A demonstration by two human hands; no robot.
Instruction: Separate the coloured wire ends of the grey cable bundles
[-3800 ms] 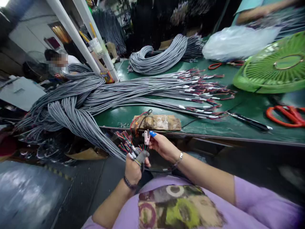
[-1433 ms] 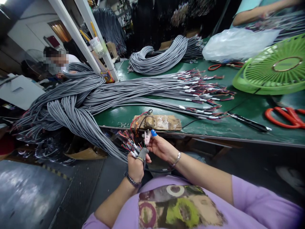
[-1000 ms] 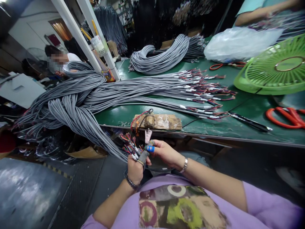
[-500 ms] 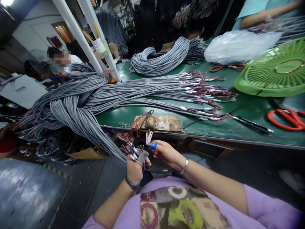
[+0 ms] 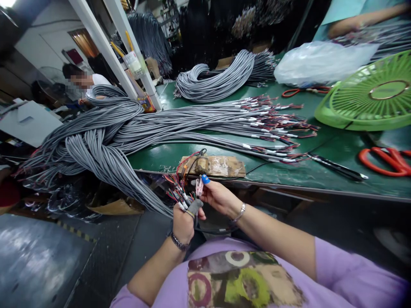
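Note:
My left hand [image 5: 183, 222], in a grey thumb cover, is closed round the end of a bundle of grey cables [image 5: 143, 192]. Stripped, multicoloured wire ends [image 5: 175, 184] fan out above that fist. My right hand [image 5: 223, 197] has a blue cover on its thumb, which points up; the fingers are curled in. They are right beside a small pink clip [image 5: 199, 186], at the front edge of a wooden block [image 5: 224, 166]. Whatever lies between these fingers is too small to make out.
More grey cables [image 5: 180, 117] lie across the green table [image 5: 321, 171]. To the right are a black-handled tool [image 5: 340, 167], red-handled scissors [image 5: 388, 160] and a green fan [image 5: 369, 94]. Behind are a coiled cable bundle [image 5: 221, 81] and a plastic bag [image 5: 324, 62]. Two other people work nearby.
My right hand has moved up and slightly left, its blue thumb now beside the top of the pink clip. The left hand and its wire ends have shifted slightly right.

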